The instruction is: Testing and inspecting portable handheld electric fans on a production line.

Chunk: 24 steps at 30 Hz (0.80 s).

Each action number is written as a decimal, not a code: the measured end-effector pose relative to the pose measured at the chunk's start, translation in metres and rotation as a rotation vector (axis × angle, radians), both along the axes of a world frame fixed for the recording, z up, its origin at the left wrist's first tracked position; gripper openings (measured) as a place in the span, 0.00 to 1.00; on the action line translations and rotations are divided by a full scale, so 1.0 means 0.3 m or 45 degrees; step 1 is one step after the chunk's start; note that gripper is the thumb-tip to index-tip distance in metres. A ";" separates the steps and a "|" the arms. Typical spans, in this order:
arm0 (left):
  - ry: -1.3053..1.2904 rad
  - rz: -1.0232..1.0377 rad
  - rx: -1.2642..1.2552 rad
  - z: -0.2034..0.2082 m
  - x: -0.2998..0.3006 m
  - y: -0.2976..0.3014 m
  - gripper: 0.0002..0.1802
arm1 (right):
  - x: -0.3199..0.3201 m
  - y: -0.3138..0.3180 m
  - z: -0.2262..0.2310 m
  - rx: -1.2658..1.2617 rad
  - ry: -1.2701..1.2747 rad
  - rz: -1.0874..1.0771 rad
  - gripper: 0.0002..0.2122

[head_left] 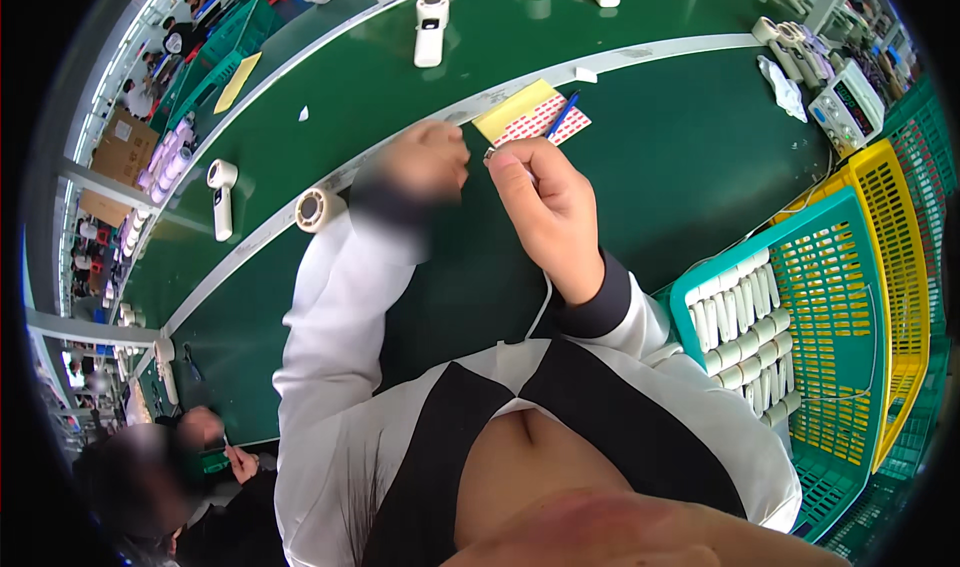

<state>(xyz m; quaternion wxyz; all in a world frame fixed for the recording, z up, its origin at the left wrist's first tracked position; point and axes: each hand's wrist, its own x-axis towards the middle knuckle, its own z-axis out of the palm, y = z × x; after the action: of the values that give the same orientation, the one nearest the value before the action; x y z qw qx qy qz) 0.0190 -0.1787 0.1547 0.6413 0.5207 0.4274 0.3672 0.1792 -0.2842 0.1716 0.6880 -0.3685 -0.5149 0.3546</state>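
My right hand (548,212) is closed in a pinch around a cable plug, whose small metal tip (490,154) shows at the fingertips. Its white cable (542,312) hangs down from the hand toward my chest. To the left, my left hand (425,162) is raised near the plug, its fingers curled but smeared by motion; whether it holds anything is unclear. Just beyond both hands lie a yellow pad (515,110), a sheet of red labels (572,125) and a blue pen (564,115). A cream handheld fan (318,209) rests beside my left forearm, round head showing.
Along the green belt beyond the metal rail lie several white handheld fans (430,32). At right, a teal basket (825,257) holds rows of white fans, against a yellow basket (905,227). A power supply (847,107) stands at the far right. A co-worker (150,477) sits lower left.
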 end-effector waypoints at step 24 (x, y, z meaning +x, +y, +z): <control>0.248 0.414 0.718 -0.093 0.001 -0.595 0.21 | -0.048 0.003 -0.031 -0.034 0.190 0.620 0.19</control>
<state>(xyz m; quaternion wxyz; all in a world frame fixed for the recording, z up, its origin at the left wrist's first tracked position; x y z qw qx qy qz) 0.0194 -0.3571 0.1269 0.3613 0.6353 0.4457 0.5170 0.1649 -0.2834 0.1622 0.6136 -0.2156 -0.5313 0.5429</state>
